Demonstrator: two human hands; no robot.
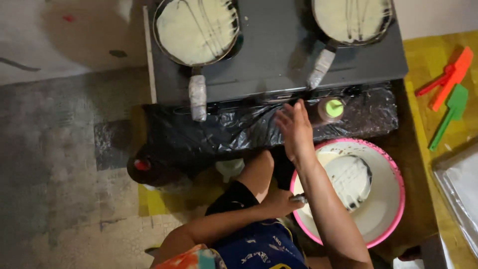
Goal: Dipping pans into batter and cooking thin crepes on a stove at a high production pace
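Batter basin [393, 172], pink-rimmed and white inside, sits near on the right, just in front of the stove, with pale batter pooled in it and a dark round ladle or pan [352, 180] lying in the batter. At the basin's left edge the left hand [280, 201] rests on the person's bent knee, fingers curled round a small metal handle [299, 199]; how tightly it grips cannot be told. The left forearm runs back toward the near edge, above blue patterned shorts [261, 246].

Crossing over the basin's left rim, the right arm stretches away from the body. The right hand [295, 128] is open, fingers straight and close together, holding nothing, its fingertips at the front edge of the stove where black plastic sheeting [224, 132] covers the panel. Just right of that hand stands a small brown jar with a green lid [332, 109].

Left of the knee a dark bottle with a red cap [143, 167] stands on the floor.

Farther off, the black stove [279, 50] carries two round pans: the left pan [196, 31] and the right pan [351, 19], each filled with a pale thin layer and each with a wrapped handle pointing toward the person.

Far right, on a yellow surface, lie an orange spatula [450, 74] and a green spatula [450, 112], with a metal tray [460, 187] nearer beside them.
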